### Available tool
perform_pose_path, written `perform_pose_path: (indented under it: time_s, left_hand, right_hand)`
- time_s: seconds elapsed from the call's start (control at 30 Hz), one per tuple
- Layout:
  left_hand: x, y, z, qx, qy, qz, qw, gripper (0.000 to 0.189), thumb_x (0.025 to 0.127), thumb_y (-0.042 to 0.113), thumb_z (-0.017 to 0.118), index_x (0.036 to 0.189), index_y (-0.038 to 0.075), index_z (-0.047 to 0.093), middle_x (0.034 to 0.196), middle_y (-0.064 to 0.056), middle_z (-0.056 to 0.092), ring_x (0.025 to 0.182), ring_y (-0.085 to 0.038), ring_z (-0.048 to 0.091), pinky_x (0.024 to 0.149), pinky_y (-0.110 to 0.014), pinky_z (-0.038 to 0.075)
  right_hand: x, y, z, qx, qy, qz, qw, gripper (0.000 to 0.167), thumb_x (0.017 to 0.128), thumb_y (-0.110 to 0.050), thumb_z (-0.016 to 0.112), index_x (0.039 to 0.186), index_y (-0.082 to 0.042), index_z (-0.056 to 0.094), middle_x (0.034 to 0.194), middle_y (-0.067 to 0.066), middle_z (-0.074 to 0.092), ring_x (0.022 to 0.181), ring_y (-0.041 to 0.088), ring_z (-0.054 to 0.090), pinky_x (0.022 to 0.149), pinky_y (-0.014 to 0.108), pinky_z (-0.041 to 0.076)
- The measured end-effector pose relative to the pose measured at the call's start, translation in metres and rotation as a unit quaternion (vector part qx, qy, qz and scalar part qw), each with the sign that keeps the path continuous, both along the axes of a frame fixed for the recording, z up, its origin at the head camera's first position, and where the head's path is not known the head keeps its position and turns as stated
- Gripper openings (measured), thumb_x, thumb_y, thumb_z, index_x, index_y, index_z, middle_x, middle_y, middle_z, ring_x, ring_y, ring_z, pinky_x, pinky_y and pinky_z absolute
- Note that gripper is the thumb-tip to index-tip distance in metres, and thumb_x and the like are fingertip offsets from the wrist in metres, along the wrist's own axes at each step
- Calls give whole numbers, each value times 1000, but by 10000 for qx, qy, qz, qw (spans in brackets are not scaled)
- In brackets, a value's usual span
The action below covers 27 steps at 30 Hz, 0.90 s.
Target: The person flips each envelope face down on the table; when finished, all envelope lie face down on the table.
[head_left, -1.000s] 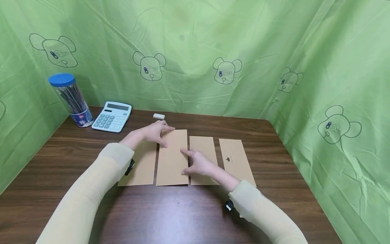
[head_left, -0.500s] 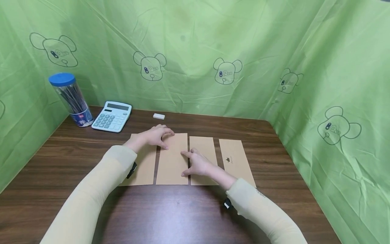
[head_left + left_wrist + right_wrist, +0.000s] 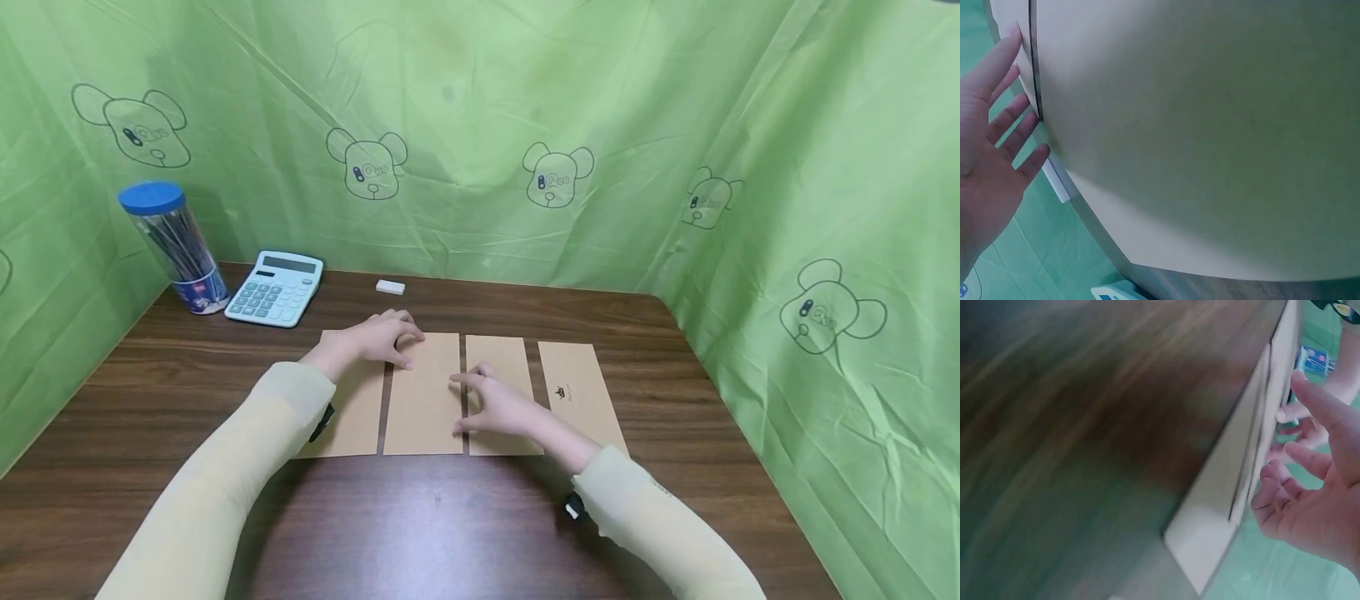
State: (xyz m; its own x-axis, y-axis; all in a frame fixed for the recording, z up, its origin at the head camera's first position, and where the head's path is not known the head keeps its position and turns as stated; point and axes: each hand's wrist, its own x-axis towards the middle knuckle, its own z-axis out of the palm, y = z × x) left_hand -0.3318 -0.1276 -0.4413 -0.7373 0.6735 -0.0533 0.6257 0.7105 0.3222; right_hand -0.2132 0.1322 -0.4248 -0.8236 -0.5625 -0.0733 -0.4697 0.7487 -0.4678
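Several brown kraft-paper rectangles lie side by side on the table. My left hand (image 3: 378, 337) is at the far left part of the second rectangle (image 3: 423, 408), thumb and fingers spread over its surface. At that rectangle's right edge is my right hand (image 3: 498, 404), index finger and thumb apart, the palm over the third rectangle (image 3: 501, 354). Under my left wrist lies the leftmost rectangle (image 3: 360, 421), which fills much of the left wrist view. The rightmost rectangle (image 3: 581, 371) bears a small dark crown print. In the right wrist view the right hand's fingers (image 3: 1279, 481) are loosely bent around nothing.
A pale blue calculator (image 3: 275, 288) and a clear, blue-lidded tub of pens (image 3: 176, 246) stand at the back left. A small white block (image 3: 390, 287) lies near the table's back edge. Green cloth (image 3: 465, 100) printed with bear heads hangs behind the dark wooden table (image 3: 420, 533).
The second rectangle's far edge has come down and toward me, level with its neighbours. My left hand came down with it. My right hand has shifted slightly right.
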Motion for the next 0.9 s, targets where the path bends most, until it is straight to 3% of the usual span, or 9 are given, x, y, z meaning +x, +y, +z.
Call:
perform_pose_path:
  time_s: [0.23,0.43,0.6,0.9]
  left_hand:
    - [-2,-2,-2,19,65,-5,10000,57,74,39,78,123,15,62,123,-11,51,118,-32,44,94,-53,37]
    - [-2,-1,-2,17,91,-23,10000,56,75,38,78,123,14,63,117,-9,53,113,-30,47,95,-48,39]
    - [0,0,-1,75,109,-59,9999,55,74,36,79,121,12,64,109,-7,54,104,-27,49,92,-43,41]
    - [1,2,-1,-9,211,-86,9997,55,73,37,79,121,13,64,105,-6,55,97,-23,48,85,-39,42]
  right_hand:
    - [4,38,11,135,739,101,9971,77,71,-35,81,138,-17,48,128,7,46,109,23,51,91,41,46]
    - [0,73,5,117,1047,300,9940,74,70,-33,83,134,-12,52,133,14,47,121,31,44,101,49,38]
    - [-1,96,-4,306,925,356,9946,75,69,-35,83,133,-10,52,138,20,44,128,36,39,106,52,32]
    - [-1,113,-13,611,552,286,9962,73,72,-41,79,133,-11,53,141,16,44,132,36,35,107,51,30]
